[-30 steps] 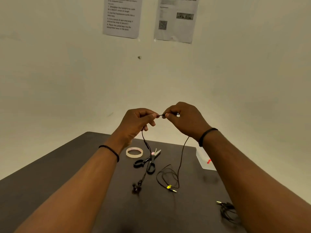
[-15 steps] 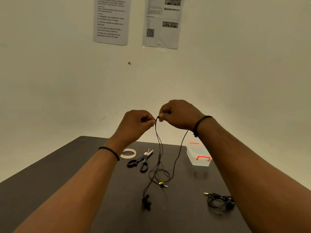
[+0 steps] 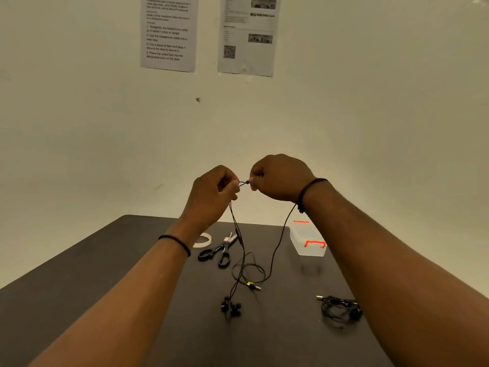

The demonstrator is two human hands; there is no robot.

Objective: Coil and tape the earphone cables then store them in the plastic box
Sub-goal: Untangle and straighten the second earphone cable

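I am looking down at both of my bare hands raised above the dark matte table (image 3: 105, 274). My left hand (image 3: 211, 192) is curling its fingers and pinching the thin dark brown earphone cable (image 3: 239, 250) between thumb and fingertips, so that grip is narrow and holding the cable. My right hand (image 3: 280, 177) is also making a tight, narrow grip, pinching the same cable at a small dark bead; the two pinches are sitting just beside each other with a short stretch of cable between them.

From the left hand two strands are hanging down to the table, ending in the black earbuds (image 3: 231, 306) that are lying near the front middle of the table. From under the right hand another strand is dropping in a curve into a loose loop on the table, ending at the plug with a yellow band (image 3: 253, 286).

The clear plastic box with orange latches (image 3: 308, 241) is sitting on the far right of the table, lid on, well apart from the cable. A second black earphone set in a loose bundle (image 3: 340, 309) is lying at the right, beside my right forearm. The black-handled scissors (image 3: 218, 252) are lying near the roll of pale tape (image 3: 205, 241), which my left wrist is partly hiding. Two printed paper sheets (image 3: 169, 33) are hanging on the wall.
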